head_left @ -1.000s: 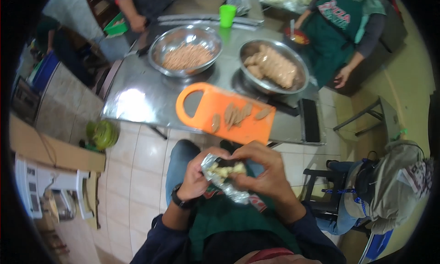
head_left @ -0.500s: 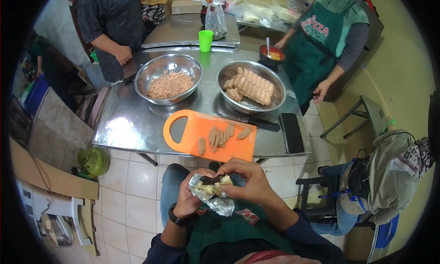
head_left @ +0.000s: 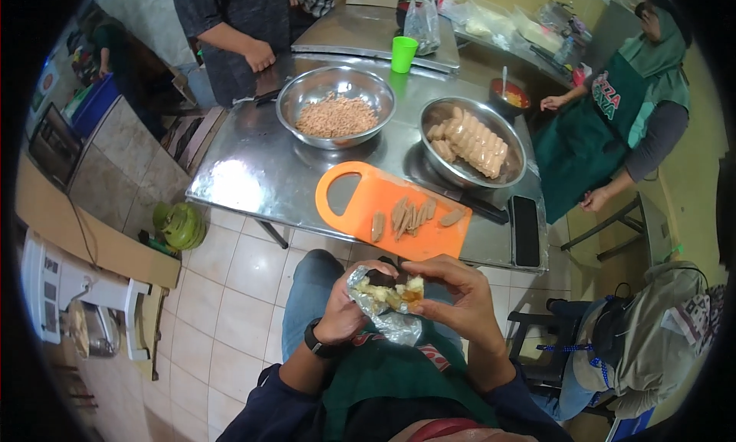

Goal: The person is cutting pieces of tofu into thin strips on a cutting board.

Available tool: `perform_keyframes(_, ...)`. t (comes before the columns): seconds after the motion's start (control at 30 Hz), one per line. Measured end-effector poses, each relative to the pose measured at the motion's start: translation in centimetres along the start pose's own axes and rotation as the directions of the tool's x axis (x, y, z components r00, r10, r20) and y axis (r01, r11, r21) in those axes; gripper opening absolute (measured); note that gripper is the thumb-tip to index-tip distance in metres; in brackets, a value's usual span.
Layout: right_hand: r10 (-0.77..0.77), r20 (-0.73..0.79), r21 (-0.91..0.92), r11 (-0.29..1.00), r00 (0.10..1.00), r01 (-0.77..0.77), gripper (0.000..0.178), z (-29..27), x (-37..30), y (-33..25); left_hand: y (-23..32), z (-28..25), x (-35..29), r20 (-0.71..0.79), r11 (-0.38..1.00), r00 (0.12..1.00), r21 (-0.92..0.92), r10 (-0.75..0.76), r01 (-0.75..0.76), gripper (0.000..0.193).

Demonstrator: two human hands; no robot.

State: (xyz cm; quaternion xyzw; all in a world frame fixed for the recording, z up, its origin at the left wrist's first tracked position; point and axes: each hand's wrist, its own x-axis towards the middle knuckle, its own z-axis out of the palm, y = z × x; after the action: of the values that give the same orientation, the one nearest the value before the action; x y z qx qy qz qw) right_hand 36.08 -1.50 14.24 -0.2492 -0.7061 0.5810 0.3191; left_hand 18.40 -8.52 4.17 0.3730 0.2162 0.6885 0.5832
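on the near side of the orange cutting board (head_left: 360, 218), fingers of the left hand (head_left: 342, 312) grip the foil (head_left: 400, 328) and those of the right hand (head_left: 464, 298) pinch the food (head_left: 381, 292), whose amber patch (head_left: 415, 290) newly shows, likely from being broken.

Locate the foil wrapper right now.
In the head view, the foil wrapper is at lower middle, in the left hand, with the right hand on the food and the orange cutting board beyond.
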Motion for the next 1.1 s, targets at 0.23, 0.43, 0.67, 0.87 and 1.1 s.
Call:
perform_keyframes(0.23, -0.01, -0.006, -0.025, 1.0, 1.0, 0.01, 0.036, -0.4, -0.1, 0.8, 1.5, 1.2, 0.6, 0.07, 0.982, 0.992, 0.151, 0.107, -0.117, 0.03)
perform_keyframes(0.43, 0.027, -0.037, 0.239, 0.971, 0.999, -0.017, 0.033, 0.2, -0.1, 1.9, 0.9, 1.5, 0.5, 0.033, 0.992, 0.992, 0.024, 0.122, -0.123, 0.033)
perform_keyframes(0.67, 0.069, -0.041, 0.624, 0.781, 0.997, -0.028, 0.035, -0.5, 0.6, 2.6, 0.0, 0.6, 0.4, 0.003, 0.978, 0.986, -0.125, 0.169, -0.167, 0.045)
perform_keyframes(0.87, 0.045, -0.181, 0.325, 0.946, 0.983, 0.017, 0.043, -0.2, 0.4, -2.2, 0.0, 0.0, -0.1, -0.058, 0.991, 0.991, -0.062, 0.119, -0.123, 0.044)
perform_keyframes(1.1, -0.413, 0.298, -0.005, 0.901, 0.86, 0.434, 0.029, -2.6, -0.1, -9.6, 0.8, -0.2, -0.8, -0.073, 0.986, 0.994, -0.138, 0.085, -0.095, 0.04)
